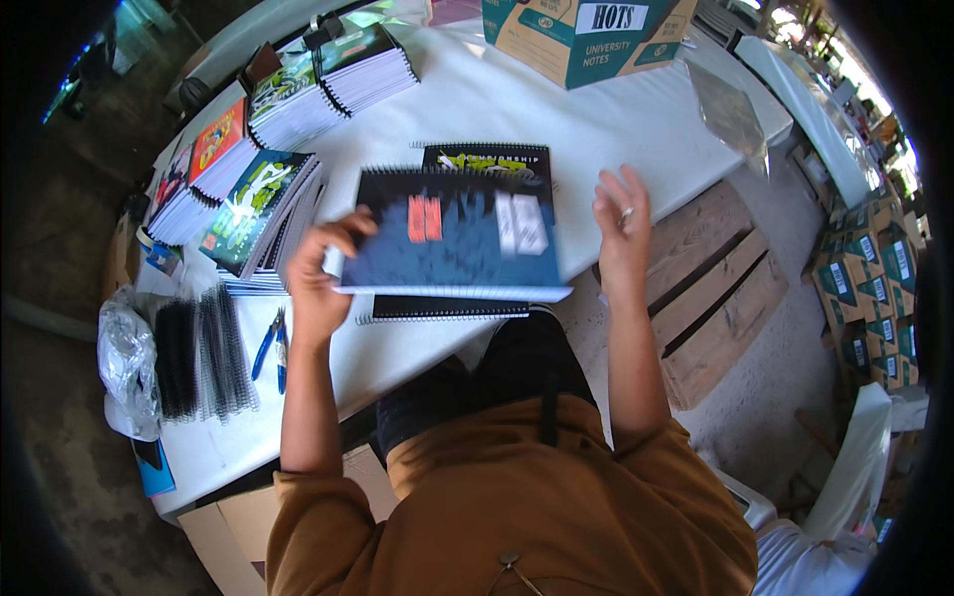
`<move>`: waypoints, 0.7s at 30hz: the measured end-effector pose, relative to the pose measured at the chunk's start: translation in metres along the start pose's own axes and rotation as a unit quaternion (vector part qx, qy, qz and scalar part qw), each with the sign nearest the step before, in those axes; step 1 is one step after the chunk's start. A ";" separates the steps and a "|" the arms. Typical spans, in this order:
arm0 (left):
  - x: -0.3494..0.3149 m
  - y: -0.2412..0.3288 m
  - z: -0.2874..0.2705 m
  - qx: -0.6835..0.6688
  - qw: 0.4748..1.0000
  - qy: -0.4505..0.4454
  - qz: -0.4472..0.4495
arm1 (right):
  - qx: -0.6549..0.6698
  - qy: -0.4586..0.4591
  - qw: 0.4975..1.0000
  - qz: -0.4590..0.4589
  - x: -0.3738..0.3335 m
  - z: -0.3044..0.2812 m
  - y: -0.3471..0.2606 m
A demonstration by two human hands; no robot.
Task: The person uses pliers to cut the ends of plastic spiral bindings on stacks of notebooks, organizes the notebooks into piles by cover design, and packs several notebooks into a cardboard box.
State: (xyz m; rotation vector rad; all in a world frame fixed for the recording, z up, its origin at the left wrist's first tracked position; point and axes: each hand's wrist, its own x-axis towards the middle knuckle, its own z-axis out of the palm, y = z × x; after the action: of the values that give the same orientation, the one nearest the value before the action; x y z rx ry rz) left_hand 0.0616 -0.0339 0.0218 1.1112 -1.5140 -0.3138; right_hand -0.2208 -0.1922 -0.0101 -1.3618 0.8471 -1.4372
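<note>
My left hand (326,263) grips the left edge of a dark blue spiral-bound notebook (457,263), slightly blurred, with a red patch and a white block on its cover. Its coil runs along the far edge and its white page edges face me. Beneath it, mostly hidden, more spiral notebooks lie on the table; a black one with a green design (487,159) sticks out at the far side, and a black coiled edge shows at the near side. Off the notebook's right side, my right hand (624,219) is raised with fingers stretched, wearing a ring and touching nothing.
Stacks of spiral notebooks (263,209) line the left of the white-covered table (477,94). Near them lie loose black binding coils (204,353), blue-handled pliers (266,348) and a clear plastic bag (127,358). A green-and-brown carton (571,50) stands at the back; a wooden pallet (715,298) is right.
</note>
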 end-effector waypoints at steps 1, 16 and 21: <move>-0.017 -0.015 -0.006 0.044 0.993 -0.081 -0.080 | -0.039 -0.051 0.998 -0.009 -0.006 -0.003 0.014; -0.067 -0.019 0.040 0.361 0.899 -0.186 -0.163 | -0.390 0.000 0.901 -0.192 0.026 0.014 0.062; -0.070 -0.023 0.045 0.399 0.898 -0.145 -0.113 | -0.535 -0.191 0.808 -0.154 0.128 0.043 0.097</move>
State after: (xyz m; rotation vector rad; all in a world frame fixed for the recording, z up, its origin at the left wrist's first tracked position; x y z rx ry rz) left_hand 0.0242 -0.0087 -0.0511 1.9674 -1.8392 0.0079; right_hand -0.1529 -0.3374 -0.0528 -2.6315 1.2643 -0.7744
